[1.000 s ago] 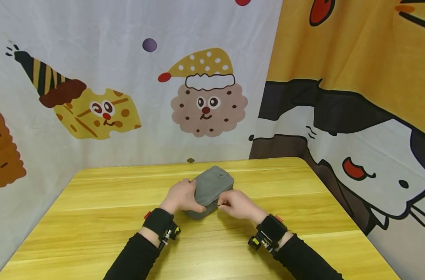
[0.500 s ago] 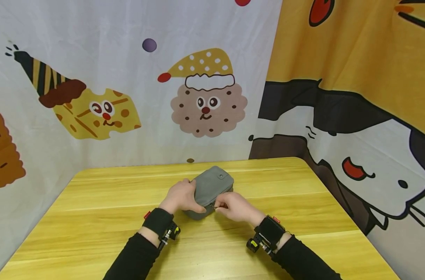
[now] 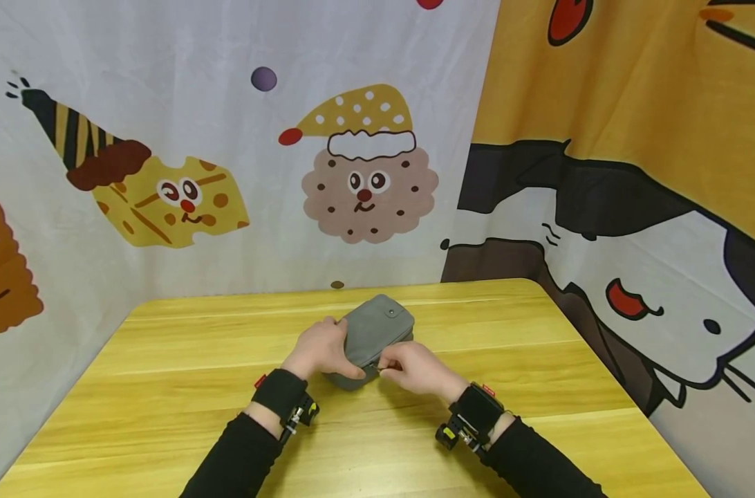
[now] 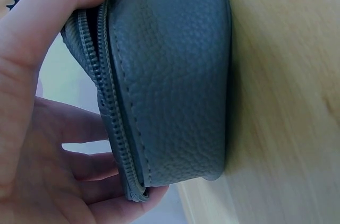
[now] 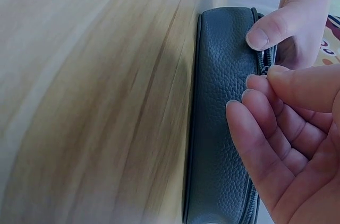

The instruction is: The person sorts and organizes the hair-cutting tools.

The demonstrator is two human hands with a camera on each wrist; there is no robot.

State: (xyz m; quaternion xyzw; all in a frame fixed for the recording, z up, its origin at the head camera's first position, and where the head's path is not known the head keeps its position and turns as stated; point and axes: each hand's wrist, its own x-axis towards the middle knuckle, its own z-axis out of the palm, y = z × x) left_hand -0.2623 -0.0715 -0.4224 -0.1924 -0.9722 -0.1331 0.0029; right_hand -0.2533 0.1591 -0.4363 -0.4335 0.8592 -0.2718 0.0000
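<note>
A grey leather-look zip pouch (image 3: 377, 325) with a snap tab lies at an angle on the wooden table. My left hand (image 3: 323, 349) grips its left end, thumb over the near side by the zip and fingers at the far side. In the left wrist view the zip's toothed edges (image 4: 109, 70) stand parted around that end. My right hand (image 3: 417, 366) pinches the zip pull at the near long side, thumb against forefinger. Seen from the right wrist, the zip slider (image 5: 265, 70) sits at those fingertips, just short of the left thumb (image 5: 260, 37).
The light wooden table (image 3: 197, 387) carries the pouch near its far half. Behind it hangs a white curtain (image 3: 197, 41) with cartoon prints, and a yellow one (image 3: 527, 83) is at the right. Both wrists wear black camera straps (image 3: 479, 411).
My right hand has moved a little left along the pouch's near side with the zip pull, mostly in the first half second. The left hand keeps its hold and the pouch stays put.
</note>
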